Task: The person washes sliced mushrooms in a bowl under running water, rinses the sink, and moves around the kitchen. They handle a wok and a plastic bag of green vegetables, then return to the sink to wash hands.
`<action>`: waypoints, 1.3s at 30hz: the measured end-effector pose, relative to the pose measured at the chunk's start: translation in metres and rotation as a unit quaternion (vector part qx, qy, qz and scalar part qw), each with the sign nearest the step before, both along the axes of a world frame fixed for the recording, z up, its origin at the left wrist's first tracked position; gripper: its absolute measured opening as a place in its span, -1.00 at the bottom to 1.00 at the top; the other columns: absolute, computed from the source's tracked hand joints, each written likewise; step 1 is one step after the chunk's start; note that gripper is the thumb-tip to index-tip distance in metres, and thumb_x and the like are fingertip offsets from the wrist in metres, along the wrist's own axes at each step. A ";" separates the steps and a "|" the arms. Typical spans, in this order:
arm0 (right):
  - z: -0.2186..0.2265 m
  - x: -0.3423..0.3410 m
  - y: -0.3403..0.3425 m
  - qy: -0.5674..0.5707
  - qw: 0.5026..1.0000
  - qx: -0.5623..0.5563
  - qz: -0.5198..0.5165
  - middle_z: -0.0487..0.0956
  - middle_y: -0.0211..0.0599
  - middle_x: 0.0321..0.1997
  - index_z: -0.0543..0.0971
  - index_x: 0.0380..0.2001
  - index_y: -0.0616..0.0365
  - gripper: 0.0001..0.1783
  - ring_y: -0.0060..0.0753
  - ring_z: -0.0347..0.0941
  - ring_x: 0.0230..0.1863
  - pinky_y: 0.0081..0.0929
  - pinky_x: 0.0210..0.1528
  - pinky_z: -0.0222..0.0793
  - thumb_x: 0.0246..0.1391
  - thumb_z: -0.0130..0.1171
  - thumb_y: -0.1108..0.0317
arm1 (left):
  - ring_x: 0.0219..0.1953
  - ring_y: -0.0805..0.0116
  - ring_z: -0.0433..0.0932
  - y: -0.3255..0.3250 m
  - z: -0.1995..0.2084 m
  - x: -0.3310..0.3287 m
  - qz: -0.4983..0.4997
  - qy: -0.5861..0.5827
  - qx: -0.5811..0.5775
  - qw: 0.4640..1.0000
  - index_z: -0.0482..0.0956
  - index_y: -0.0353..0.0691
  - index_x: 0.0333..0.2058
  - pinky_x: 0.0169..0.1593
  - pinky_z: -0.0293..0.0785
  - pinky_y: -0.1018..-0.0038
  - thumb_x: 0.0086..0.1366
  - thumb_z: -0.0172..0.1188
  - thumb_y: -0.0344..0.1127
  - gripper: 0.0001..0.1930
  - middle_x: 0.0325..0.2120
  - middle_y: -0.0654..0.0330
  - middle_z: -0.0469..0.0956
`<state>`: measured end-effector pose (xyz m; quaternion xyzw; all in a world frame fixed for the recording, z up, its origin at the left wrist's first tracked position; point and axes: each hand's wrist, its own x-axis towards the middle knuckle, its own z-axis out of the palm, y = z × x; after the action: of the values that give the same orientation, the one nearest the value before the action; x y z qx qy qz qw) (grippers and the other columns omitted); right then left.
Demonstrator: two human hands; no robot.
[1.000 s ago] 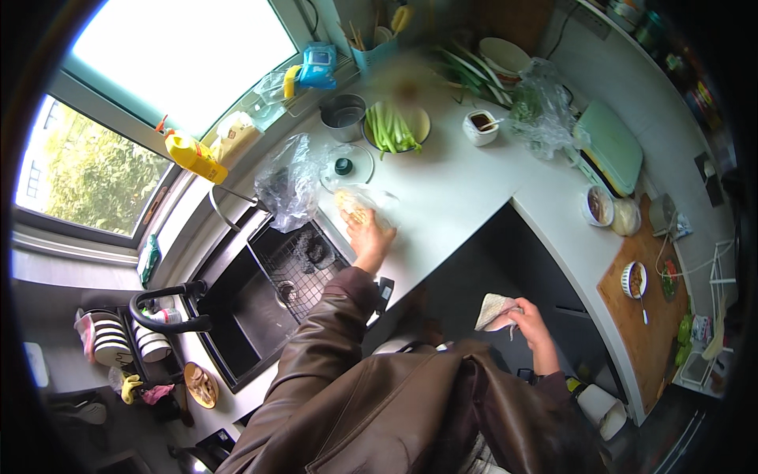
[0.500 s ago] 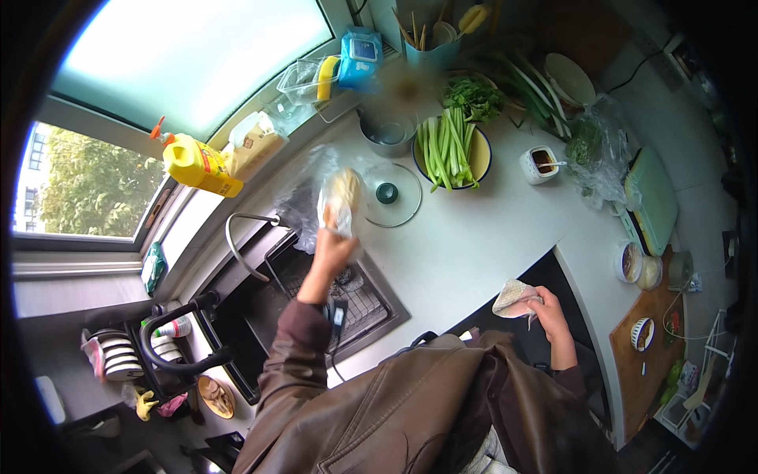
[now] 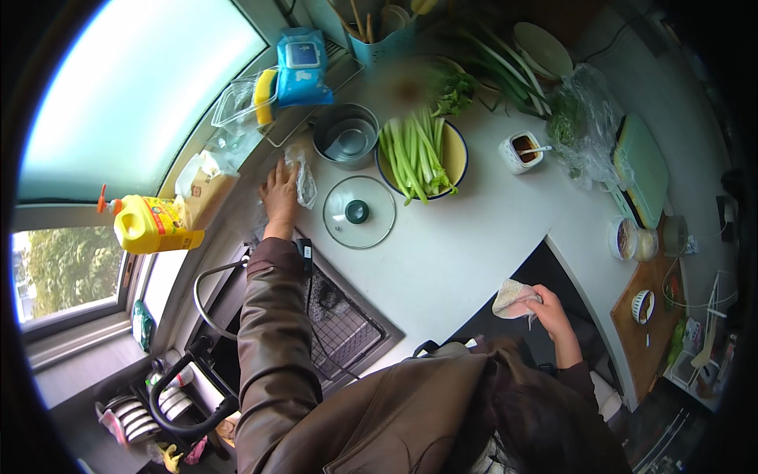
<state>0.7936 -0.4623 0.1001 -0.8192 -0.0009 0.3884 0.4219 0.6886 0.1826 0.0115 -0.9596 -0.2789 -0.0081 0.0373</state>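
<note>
My left hand [image 3: 279, 193] reaches to the back of the counter near the window ledge, fingers stretched apart. It lies at a clear plastic bag [image 3: 305, 183]; whatever is under the palm is hidden. A glass lid [image 3: 335, 217] with a dark green knob rests flat just right of that hand. Behind the lid stands a grey pot [image 3: 345, 136]. Beside it, a yellow bowl [image 3: 456, 154] holds cut celery stalks [image 3: 414, 154]. Over the dark gap at the counter's front, my right hand [image 3: 550, 313] grips a pale, crumpled cloth [image 3: 512, 299].
The sink [image 3: 355, 324] with a wire rack lies below my left forearm. A yellow pump bottle [image 3: 154, 224] stands by the window. A white cup [image 3: 517, 156] of dark sauce, a plastic bag of greens [image 3: 580, 130] and a green board [image 3: 643, 170] are at right.
My left hand has moved back and left toward the window ledge; the bagged pale item it held up is no longer visible in it. My right hand still holds the cloth. The view has shifted.
</note>
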 end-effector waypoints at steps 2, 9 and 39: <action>-0.004 0.001 0.000 -0.011 1.000 0.020 0.017 0.58 -0.38 -0.29 0.55 -0.16 0.26 -0.72 -0.58 0.47 -0.27 -0.52 -0.24 0.40 0.02 0.16 0.44 | 0.39 0.15 0.14 0.000 0.000 -0.002 -0.004 0.005 -0.005 1.000 0.20 0.32 0.37 0.28 0.13 -0.09 0.26 0.02 -0.40 -0.29 0.46 0.27 0.02; -0.009 0.006 -0.014 -0.018 1.000 0.016 0.008 0.59 -0.34 -0.26 0.55 -0.15 0.27 -0.71 -0.54 0.49 -0.20 -0.50 -0.15 0.42 0.01 0.17 0.43 | 0.25 0.04 0.38 -0.040 0.045 -0.035 0.060 -0.381 -0.220 0.896 0.60 -0.14 0.03 0.21 0.36 0.28 0.14 0.08 -0.59 -0.54 0.27 0.03 0.35; -0.096 0.136 0.094 -0.427 0.889 0.007 0.164 0.26 -0.15 0.38 0.51 0.11 -0.06 -0.41 0.11 0.31 0.26 -0.10 0.26 0.31 -0.05 0.17 0.61 | 0.07 0.05 0.54 -0.304 0.046 -0.066 0.381 -0.345 -0.746 0.423 0.20 -0.39 0.27 0.11 0.54 0.25 0.45 0.06 -0.26 -0.48 0.15 -0.16 0.40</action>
<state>0.9300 -0.3678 0.0038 -0.8914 -0.3177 0.0649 0.3168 0.6228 -0.1216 0.0572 -0.3250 -0.5023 -0.1122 -0.7934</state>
